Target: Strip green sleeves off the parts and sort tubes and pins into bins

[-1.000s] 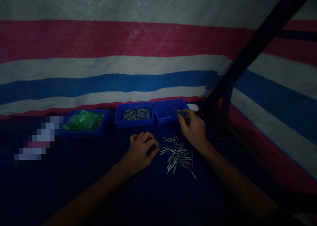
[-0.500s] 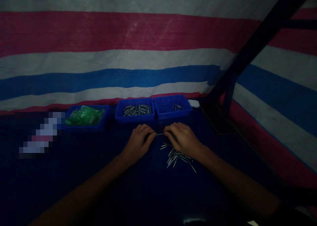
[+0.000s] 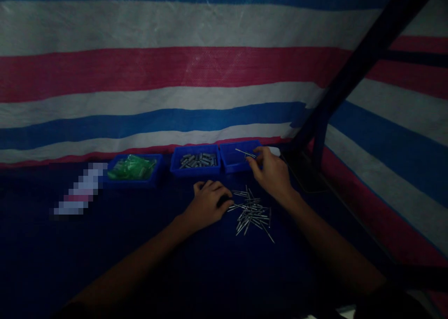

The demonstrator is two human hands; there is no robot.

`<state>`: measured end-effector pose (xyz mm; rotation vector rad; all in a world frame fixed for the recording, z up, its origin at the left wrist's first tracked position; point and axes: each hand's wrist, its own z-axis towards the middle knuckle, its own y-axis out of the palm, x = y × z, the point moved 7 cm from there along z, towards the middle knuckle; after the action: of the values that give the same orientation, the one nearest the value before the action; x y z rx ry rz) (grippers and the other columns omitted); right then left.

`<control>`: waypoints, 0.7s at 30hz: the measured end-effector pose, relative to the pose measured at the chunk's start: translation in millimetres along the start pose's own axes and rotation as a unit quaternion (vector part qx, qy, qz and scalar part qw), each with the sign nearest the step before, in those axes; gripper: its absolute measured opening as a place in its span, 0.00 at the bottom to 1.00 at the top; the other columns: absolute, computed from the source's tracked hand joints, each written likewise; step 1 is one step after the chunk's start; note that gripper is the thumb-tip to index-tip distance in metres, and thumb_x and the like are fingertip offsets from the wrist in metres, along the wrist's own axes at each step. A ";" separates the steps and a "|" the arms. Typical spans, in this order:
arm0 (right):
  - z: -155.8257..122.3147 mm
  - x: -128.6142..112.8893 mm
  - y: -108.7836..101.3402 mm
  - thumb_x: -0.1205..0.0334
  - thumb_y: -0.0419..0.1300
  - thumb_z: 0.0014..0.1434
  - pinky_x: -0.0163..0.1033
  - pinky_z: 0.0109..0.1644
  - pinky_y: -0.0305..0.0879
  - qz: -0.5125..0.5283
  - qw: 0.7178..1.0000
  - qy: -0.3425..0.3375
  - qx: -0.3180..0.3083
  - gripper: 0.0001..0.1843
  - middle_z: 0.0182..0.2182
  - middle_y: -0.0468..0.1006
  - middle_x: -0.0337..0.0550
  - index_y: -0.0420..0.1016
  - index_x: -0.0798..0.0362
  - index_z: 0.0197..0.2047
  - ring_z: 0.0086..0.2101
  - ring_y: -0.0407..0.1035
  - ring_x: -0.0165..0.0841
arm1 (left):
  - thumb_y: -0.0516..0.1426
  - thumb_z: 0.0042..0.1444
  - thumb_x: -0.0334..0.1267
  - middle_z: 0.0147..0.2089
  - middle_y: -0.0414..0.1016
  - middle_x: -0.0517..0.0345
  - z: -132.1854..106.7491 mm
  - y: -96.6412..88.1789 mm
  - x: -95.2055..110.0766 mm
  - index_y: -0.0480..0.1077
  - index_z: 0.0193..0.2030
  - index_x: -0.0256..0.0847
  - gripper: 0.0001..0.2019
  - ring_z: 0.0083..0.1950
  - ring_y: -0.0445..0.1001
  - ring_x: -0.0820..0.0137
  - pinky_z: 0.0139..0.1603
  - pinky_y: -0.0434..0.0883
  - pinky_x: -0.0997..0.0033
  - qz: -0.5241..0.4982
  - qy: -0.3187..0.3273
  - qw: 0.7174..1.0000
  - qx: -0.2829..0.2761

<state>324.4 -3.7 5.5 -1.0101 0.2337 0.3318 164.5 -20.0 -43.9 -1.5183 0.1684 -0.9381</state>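
A loose pile of thin metal pins (image 3: 252,212) lies on the dark blue table. My left hand (image 3: 209,203) rests curled at the pile's left edge, its fingertips closed against the nearest pins. My right hand (image 3: 271,172) is raised at the right blue tray (image 3: 231,162), pinching one thin metal pin (image 3: 245,153) that points left over the tray. The middle blue tray (image 3: 194,168) holds several short grey metal sleeves (image 3: 198,160). The left blue tray (image 3: 130,181) holds green plastic parts (image 3: 132,167).
A striped red, white and blue tarp (image 3: 175,76) hangs right behind the trays. A dark slanted metal frame post (image 3: 353,67) rises at the right. A small white object (image 3: 276,150) lies past the right tray. A pixelated patch (image 3: 80,190) lies at the left.
My right hand has left the left hand at the pile and gone back up to the right tray with a pin. My left hand has stayed by the pile.
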 end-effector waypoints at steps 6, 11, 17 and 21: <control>-21.3 2.5 8.6 0.53 0.54 0.57 0.43 0.36 0.63 0.052 0.993 0.012 -0.105 0.26 0.30 0.74 0.46 0.59 0.58 0.55 0.32 0.70 0.38 | 0.53 0.56 0.36 0.37 0.71 0.62 6.9 2.4 7.1 0.69 0.32 0.43 0.04 0.45 0.65 0.65 0.50 0.50 0.51 0.012 0.031 0.999 -0.030; -39.2 -22.5 10.9 0.57 0.54 0.58 0.40 0.38 0.63 0.148 0.976 -0.097 -0.126 0.15 0.32 0.74 0.44 0.66 0.54 0.47 0.34 0.69 0.34 | 0.48 0.59 0.36 0.37 0.71 0.60 5.0 -5.0 -12.3 0.65 0.34 0.41 0.07 0.43 0.66 0.66 0.48 0.54 0.56 -0.044 -0.041 0.997 0.041; -46.3 -41.9 13.8 0.64 0.55 0.58 0.39 0.38 0.59 0.125 0.959 -0.202 -0.152 0.04 0.30 0.73 0.42 0.68 0.54 0.37 0.32 0.66 0.33 | 0.47 0.60 0.36 0.35 0.71 0.60 1.6 -2.5 -21.8 0.64 0.34 0.41 0.07 0.42 0.67 0.67 0.47 0.55 0.60 -0.085 -0.075 0.991 0.077; -46.4 -42.5 16.2 0.64 0.52 0.60 0.38 0.37 0.58 0.104 0.960 -0.212 -0.149 0.05 0.29 0.73 0.42 0.67 0.55 0.35 0.31 0.65 0.32 | 0.47 0.60 0.36 0.33 0.70 0.60 1.9 -5.2 -19.8 0.64 0.33 0.40 0.08 0.39 0.66 0.68 0.44 0.58 0.63 -0.107 -0.067 0.988 0.088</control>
<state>277.2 -42.5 -16.6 -1.1854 -0.1043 0.7824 150.6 -5.3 -47.9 -1.4486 -0.1734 -0.9878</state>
